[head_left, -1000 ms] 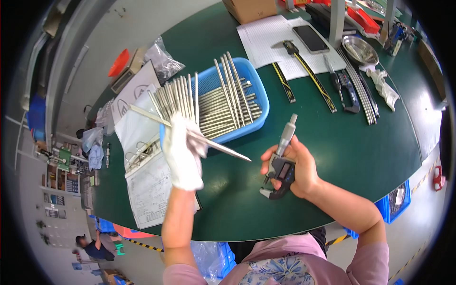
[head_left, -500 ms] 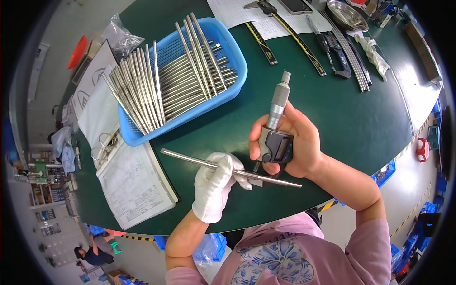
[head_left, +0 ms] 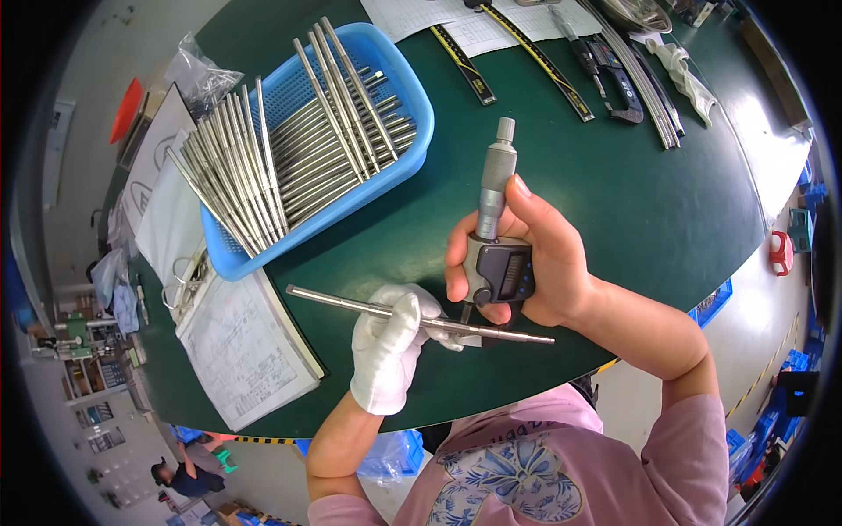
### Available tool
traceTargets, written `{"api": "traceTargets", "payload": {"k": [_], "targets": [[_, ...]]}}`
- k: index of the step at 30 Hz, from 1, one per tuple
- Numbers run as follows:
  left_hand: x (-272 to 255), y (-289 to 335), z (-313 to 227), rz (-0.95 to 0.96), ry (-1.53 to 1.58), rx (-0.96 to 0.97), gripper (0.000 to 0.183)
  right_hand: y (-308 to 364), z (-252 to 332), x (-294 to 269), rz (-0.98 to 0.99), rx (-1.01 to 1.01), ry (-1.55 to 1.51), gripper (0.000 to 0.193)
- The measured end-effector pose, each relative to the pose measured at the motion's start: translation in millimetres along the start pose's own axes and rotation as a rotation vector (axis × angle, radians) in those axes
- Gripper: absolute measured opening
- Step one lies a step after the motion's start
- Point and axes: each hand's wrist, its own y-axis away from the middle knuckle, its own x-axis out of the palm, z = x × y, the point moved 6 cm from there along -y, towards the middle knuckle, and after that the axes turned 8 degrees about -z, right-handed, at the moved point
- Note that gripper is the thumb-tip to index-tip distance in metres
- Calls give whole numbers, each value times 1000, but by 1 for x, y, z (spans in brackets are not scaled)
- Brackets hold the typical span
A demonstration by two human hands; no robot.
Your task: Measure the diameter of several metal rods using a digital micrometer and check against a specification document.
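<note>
My left hand (head_left: 390,351), in a white glove, is closed round a slim stepped metal rod (head_left: 342,302). The rod slants from upper left down to the right across the front of my body. In my bare right hand (head_left: 553,254) is a digital micrometer (head_left: 503,273) with a grey thimble pointing up and a small dark display. The lower end of the micrometer meets the rod just right of my gloved fingers. Its frame is mostly hidden behind the rod and my hands, so I cannot tell whether its jaws touch the rod.
A blue plastic basket (head_left: 419,145) full of similar metal rods (head_left: 342,131) stands at the far left. An open ring binder (head_left: 254,351) lies nearer on that side. Along the far edge are a second micrometer (head_left: 623,83), a black-and-yellow ruler (head_left: 539,61) and papers (head_left: 491,31).
The micrometer has shifted slightly left and its lower end is closer to the rod. The rod stays in my left hand, a little flatter. The whole view has shifted a little.
</note>
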Motion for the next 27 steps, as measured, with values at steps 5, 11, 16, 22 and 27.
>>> {"api": "traceTargets", "payload": {"k": [5,11,16,22,27], "targets": [[-2,-1,1,-18,-18,-11,21,2,1,2,19,-13,-7,64],[-2,-1,1,-28,6,16,22,3,3,3,-3,-40,62,62],[0,0,3,-31,-11,-2,22,4,0,2,-25,31,-25,64],[1,1,4,-23,5,-13,22,4,1,3,1,0,-5,63],[2,1,4,0,-36,-1,25,2,1,1,2,-35,68,65]]}}
